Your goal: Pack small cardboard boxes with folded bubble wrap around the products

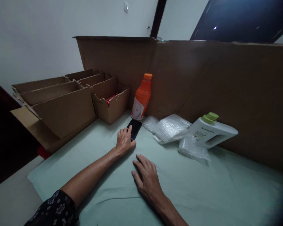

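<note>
A dark smartphone (pixel 137 126) lies flat on the pale green cloth (pixel 202 194). My left hand (pixel 125 140) reaches over the phone's near left side, its index finger stretched onto the dark screen and its thumb by the lower edge. It presses or touches the phone without being wrapped round it. Nearer to me, my right hand (pixel 147 177) rests on the cloth with its fingers apart and nothing in them. Just behind the phone stands an orange bottle (pixel 142 95) with a white label.
Open cardboard boxes (pixel 63 110) stand at the left; a smaller box (pixel 112 105) holds something red. Bubble wrap (pixel 172 127) lies right of the phone, against a white jug (pixel 217 131) with a green cap. A tall cardboard panel (pixel 214 78) closes off the back.
</note>
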Tool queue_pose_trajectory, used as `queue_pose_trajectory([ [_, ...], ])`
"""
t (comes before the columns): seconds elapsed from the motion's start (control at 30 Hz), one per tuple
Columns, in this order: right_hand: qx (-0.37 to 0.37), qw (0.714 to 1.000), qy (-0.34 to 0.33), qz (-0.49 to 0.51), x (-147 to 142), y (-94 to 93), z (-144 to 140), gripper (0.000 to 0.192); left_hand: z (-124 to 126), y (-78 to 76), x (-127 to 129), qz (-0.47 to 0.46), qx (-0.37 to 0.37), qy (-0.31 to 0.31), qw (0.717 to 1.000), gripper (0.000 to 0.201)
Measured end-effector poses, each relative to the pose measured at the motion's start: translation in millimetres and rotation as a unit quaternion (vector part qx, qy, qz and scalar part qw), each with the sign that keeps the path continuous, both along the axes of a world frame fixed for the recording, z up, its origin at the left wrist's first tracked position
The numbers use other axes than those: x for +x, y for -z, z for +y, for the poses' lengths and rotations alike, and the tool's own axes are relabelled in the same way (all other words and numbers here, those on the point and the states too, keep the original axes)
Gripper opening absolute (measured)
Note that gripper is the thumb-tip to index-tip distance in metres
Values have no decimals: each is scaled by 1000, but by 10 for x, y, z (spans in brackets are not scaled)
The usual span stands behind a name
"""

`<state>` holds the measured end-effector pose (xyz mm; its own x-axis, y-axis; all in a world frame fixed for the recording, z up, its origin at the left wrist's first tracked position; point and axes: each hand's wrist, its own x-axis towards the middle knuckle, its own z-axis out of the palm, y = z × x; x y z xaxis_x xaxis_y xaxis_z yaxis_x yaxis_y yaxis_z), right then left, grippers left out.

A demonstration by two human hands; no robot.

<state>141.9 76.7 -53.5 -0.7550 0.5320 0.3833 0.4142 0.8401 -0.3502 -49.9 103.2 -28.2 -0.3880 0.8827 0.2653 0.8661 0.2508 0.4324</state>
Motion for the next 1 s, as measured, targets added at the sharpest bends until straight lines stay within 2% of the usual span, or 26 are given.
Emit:
queue_pose_trajectory([
  [0.07, 4, 1000, -4, 2, 5, 10, -1, 32, -28, -39, -55, 8, 13, 9, 1000, 74],
  [0.13, 5, 1000, -6, 8, 7, 24, 0, 33, -111, -175, -217, 23, 35, 13, 999, 73],
  [0.2, 5, 1000, -7, 13, 2, 33, 3, 33, -195, -422, -491, 50, 89, -21, 995, 72],
  [0.27, 2, 1000, -6, 16, -6, 34, 6, 32, -214, -729, -828, 90, 184, -102, 973, 73],
  [0.3, 2, 1000, -5, 15, -10, 31, 8, 31, -193, -876, -993, 106, 200, -121, 967, 74],
  [0.37, 2, 1000, -1, 12, -13, 24, 13, 31, -112, -1103, -1259, 106, 173, -125, 971, 50],
  [0.43, 4, 1000, -1, 10, -12, 19, 19, 30, -49, -1224, -1397, 93, 136, -114, 980, 21],
  [0.47, 6, 1000, -2, 10, -11, 18, 23, 30, -50, -1250, -1418, 88, 128, -110, 982, 13],
  [0.53, 8, 1000, -4, 11, -13, 19, 30, 31, -166, -1261, -1383, 90, 134, -112, 980, 11],
  [0.6, 11, 1000, -4, 17, -20, 24, 37, 31, -465, -1239, -1277, 104, 163, -111, 975, 12],
  [0.67, 12, 1000, -5, 24, -27, 37, 46, 30, -941, -1193, -1115, 130, 210, -91, 965, 14],
  [0.8, -23, 999, -4, 42, -8, 66, 99, 30, -2148, -973, -628, 151, 280, -44, 947, 10],
  [0.83, -40, 998, -3, 48, 1, 64, 123, 31, -2431, -883, -489, 150, 302, -63, 939, 19],
  [0.9, -77, 995, -3, 69, -3, 27, 182, 35, -2900, -671, -243, 128, 366, -139, 911, 60],
  [0.93, -97, 992, -7, 80, -27, -13, 212, 39, -3074, -559, -154, 104, 387, -171, 900, 75],
  [1.0, -142, 985, -34, 95, -143, -133, 245, 50, -3297, -350, -71, 32, 368, -234, 899, 88],
])
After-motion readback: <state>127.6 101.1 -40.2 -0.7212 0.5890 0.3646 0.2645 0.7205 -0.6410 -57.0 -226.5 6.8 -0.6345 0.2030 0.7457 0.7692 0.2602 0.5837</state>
